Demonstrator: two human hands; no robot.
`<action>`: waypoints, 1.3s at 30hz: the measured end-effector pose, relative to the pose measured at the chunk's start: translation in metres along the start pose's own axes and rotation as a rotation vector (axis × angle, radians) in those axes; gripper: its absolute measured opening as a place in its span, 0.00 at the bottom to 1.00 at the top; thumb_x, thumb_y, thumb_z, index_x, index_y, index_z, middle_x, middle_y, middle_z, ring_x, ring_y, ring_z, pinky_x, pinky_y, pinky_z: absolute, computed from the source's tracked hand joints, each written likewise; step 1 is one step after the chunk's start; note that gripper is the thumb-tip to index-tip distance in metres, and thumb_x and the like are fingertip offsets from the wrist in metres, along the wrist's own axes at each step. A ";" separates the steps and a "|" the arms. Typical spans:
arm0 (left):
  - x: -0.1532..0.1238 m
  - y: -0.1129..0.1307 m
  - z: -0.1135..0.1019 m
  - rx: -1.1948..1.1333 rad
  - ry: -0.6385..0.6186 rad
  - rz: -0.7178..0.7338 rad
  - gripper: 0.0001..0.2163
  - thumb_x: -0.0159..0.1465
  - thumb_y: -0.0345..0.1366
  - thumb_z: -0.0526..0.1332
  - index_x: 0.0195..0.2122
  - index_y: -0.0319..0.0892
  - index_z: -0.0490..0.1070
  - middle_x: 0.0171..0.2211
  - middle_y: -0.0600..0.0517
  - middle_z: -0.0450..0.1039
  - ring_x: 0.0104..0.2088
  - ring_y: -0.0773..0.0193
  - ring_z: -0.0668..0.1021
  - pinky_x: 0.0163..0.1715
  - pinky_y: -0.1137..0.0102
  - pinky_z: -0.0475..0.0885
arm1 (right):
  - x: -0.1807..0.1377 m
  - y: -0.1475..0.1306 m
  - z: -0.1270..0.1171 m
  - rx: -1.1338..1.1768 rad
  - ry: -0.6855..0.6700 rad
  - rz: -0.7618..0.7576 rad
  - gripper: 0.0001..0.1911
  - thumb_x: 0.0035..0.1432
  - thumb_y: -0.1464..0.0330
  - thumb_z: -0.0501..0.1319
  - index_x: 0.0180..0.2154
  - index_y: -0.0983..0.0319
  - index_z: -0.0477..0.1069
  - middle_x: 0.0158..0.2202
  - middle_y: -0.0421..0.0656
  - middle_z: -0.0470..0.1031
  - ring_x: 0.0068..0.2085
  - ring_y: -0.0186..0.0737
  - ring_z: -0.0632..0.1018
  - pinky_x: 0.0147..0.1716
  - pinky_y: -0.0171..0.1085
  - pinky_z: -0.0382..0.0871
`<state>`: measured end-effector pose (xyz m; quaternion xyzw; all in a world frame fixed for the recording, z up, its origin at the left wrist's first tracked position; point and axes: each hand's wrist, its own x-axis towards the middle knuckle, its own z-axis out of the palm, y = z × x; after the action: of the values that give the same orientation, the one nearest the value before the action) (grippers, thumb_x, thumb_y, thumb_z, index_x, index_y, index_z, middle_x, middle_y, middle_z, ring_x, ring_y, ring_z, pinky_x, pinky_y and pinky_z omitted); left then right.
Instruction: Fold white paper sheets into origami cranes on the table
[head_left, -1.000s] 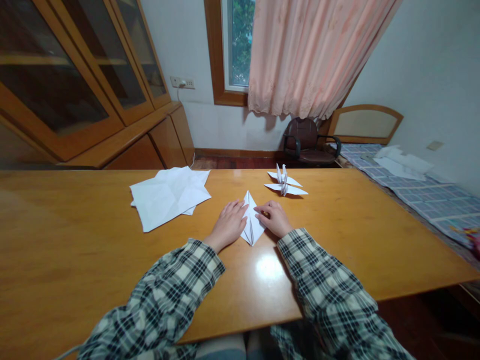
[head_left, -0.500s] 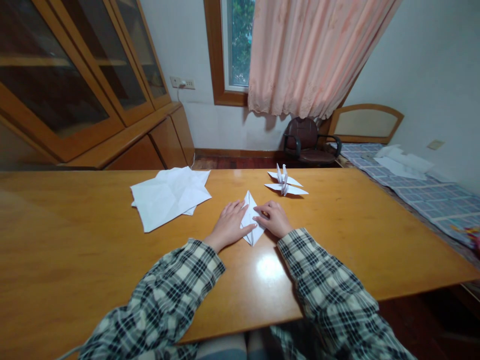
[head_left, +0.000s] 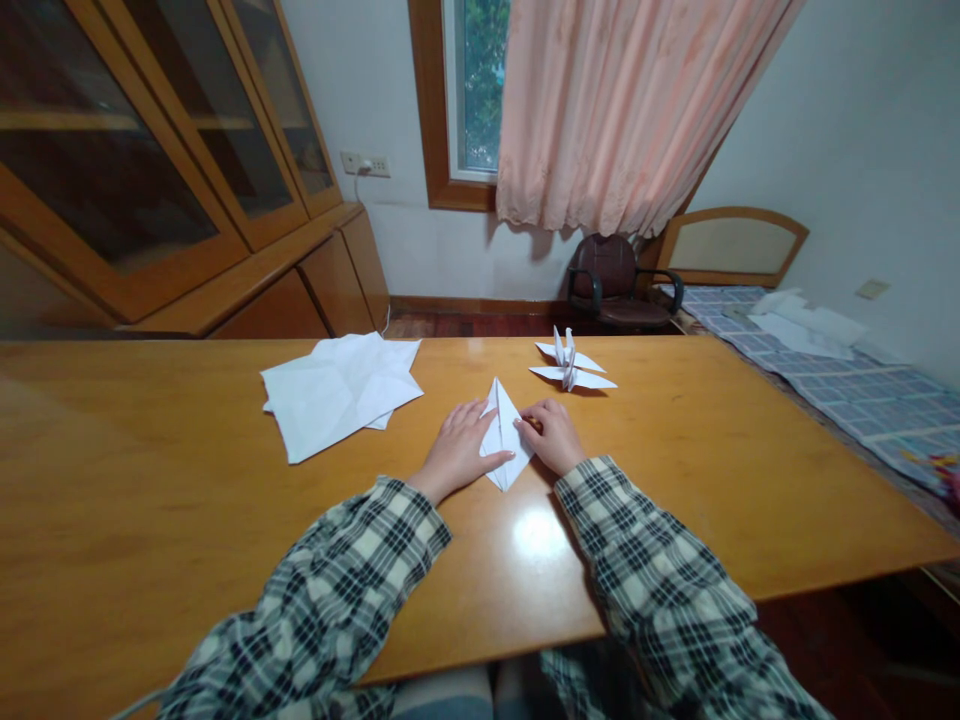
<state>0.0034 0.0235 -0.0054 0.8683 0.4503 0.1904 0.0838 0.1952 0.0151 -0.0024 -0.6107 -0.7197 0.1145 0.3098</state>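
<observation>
Wide view from a camera worn on the person's head, facing forward and tilted down over a table (head_left: 720, 470). Closest to the lens, along the bottom edge, are the lap (head_left: 446, 695) and sleeves (head_left: 330, 575); the left hand (head_left: 459, 445) and right hand (head_left: 553, 437) sit near the middle. Farther off come a window (head_left: 480, 90) ahead, a cabinet (head_left: 97, 150) at left and a bed (head_left: 847, 390) at right.

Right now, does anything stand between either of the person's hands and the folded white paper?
Nothing visible does: the left hand lies on the folded white paper, and the right hand is at its right side. The paper cranes stand farther back.
</observation>
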 end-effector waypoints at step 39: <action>-0.003 0.025 -0.012 -0.129 0.157 0.072 0.39 0.54 0.54 0.59 0.62 0.41 0.47 0.63 0.43 0.50 0.63 0.52 0.52 0.61 0.56 0.51 | 0.000 -0.025 -0.003 0.946 0.013 0.180 0.23 0.58 0.49 0.47 0.37 0.60 0.68 0.37 0.44 0.73 0.40 0.40 0.74 0.41 0.39 0.69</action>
<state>0.0161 0.0059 0.0126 0.8590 0.4109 0.2894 0.0973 0.1769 0.0088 0.0131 -0.4636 -0.5308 0.4518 0.5470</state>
